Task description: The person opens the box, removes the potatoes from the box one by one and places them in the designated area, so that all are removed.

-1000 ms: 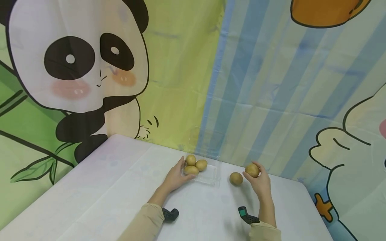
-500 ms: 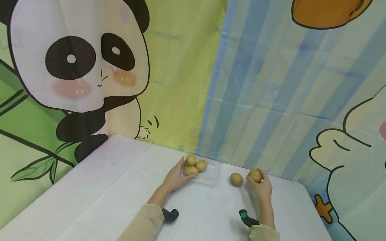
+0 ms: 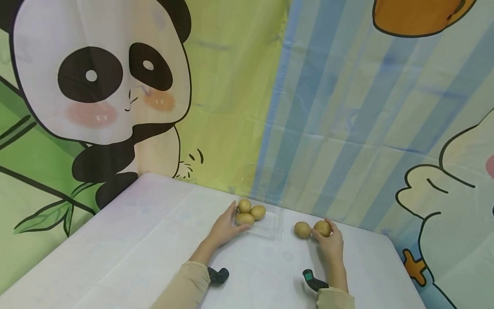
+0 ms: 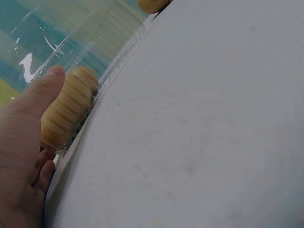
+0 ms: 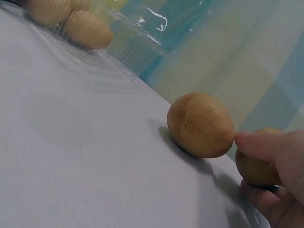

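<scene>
Potatoes (image 3: 257, 212) in and beside a clear box (image 3: 267, 224) on a white table (image 3: 154, 227)
Pinching one potato (image 3: 322, 228) in the right hand (image 3: 332, 243), just beside a second potato (image 3: 302, 230) lying loose; gripping the box's left end with the left hand (image 3: 224, 228), near the three inside.

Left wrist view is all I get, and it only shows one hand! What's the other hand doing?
Observer: The right hand is holding a potato.
Operator: Cool! How many are in the box? Mine look all squished together.
Observer: The head view shows three potatoes in the clear box.
Operator: Is one sitting all by itself with nobody gripping it?
Observer: Yes, a loose potato sits on the table between the box and the right hand.
</scene>
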`<action>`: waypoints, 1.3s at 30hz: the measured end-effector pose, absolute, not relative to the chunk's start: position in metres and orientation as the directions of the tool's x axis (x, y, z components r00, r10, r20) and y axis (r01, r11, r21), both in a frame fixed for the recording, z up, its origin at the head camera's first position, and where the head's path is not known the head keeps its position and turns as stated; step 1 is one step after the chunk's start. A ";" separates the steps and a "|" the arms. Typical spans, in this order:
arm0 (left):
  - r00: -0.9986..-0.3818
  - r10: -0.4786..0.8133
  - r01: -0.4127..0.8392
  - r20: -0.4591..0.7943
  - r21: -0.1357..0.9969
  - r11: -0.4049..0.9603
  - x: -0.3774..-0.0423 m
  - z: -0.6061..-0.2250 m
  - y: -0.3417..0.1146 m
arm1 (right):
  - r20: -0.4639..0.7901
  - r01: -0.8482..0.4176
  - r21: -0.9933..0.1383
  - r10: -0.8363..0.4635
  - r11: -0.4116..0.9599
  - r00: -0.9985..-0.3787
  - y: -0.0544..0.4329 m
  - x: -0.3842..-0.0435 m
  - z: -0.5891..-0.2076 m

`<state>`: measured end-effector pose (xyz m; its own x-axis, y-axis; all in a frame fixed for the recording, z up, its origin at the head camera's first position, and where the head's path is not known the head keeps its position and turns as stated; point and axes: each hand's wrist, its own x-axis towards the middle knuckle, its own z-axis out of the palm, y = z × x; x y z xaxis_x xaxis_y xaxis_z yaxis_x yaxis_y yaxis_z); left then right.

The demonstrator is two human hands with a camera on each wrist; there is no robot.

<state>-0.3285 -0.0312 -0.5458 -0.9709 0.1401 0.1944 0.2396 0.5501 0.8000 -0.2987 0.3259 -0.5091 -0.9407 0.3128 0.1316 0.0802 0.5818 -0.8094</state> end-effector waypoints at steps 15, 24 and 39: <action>-0.972 0.137 0.234 0.189 0.798 0.556 -0.327 -0.543 -0.031 | 0.073 0.158 -0.755 0.321 0.637 -0.944 0.333 -0.296 -0.509; -0.973 0.135 0.229 0.185 0.797 0.559 -0.328 -0.544 -0.031 | 0.063 0.178 -0.738 0.329 0.651 -0.942 0.339 -0.292 -0.510; -0.973 0.140 0.232 0.185 0.798 0.557 -0.327 -0.543 -0.031 | 0.048 0.170 -0.753 0.311 0.635 -0.949 0.342 -0.290 -0.509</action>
